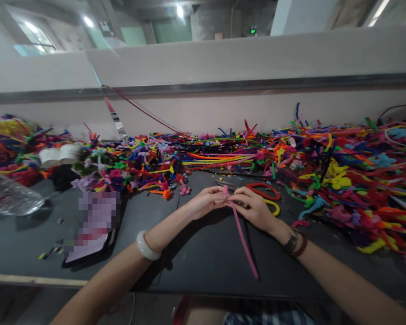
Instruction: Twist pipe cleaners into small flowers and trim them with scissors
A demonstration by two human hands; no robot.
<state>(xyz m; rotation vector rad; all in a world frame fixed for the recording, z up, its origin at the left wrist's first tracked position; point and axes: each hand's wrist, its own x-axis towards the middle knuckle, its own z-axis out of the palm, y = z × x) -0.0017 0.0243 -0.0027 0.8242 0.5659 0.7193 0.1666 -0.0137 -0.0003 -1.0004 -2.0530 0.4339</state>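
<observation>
A pink pipe cleaner (243, 241) is pinched between my two hands above the middle of the dark table. Its upper end is bent into a small loop at the fingertips, and a long straight tail hangs toward the table's front edge. My left hand (205, 203) grips the bent part from the left, fingers closed. From the right, my right hand (255, 210) pinches the same spot with thumb and fingers. Scissors with red handles (272, 192) lie just behind my right hand, their blades partly hidden. A yellow handle (273, 207) shows beside that hand.
Heaps of coloured pipe cleaners (352, 171) and finished-looking flower shapes (138, 167) line the back and right. A phone-like device (94, 225) lies at left, near a clear plastic bottle (13, 194). A low white partition (203, 108) stands behind. Small scraps lie on the table (203, 253).
</observation>
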